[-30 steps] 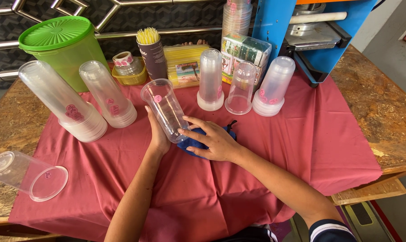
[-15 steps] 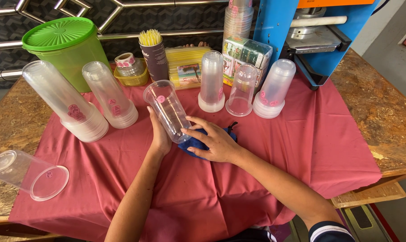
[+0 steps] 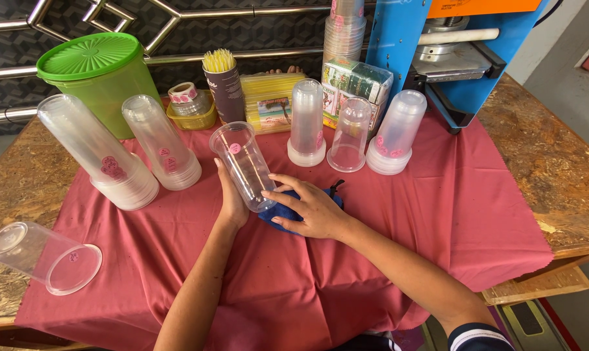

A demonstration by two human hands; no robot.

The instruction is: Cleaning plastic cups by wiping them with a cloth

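My left hand [image 3: 231, 198] grips a stack of clear plastic cups [image 3: 242, 164] that leans away from me, its base near the red cloth [image 3: 405, 227]. My right hand [image 3: 307, 208] presses a blue cloth [image 3: 288, 211] against the bottom end of that stack, fingers spread over the cloth. Both hands sit at the middle of the table.
Leaning cup stacks [image 3: 99, 153] [image 3: 161, 143] stand at left, upright ones [image 3: 306, 123] [image 3: 395, 133] behind. One cup stack [image 3: 41, 257] lies on its side at the left edge. A green lidded tub [image 3: 102, 81], straw holder [image 3: 224, 88] and blue sealing machine [image 3: 450, 58] line the back.
The cup stack in my left hand has tilted slightly more upright; my right hand stays on the blue cloth at its base.
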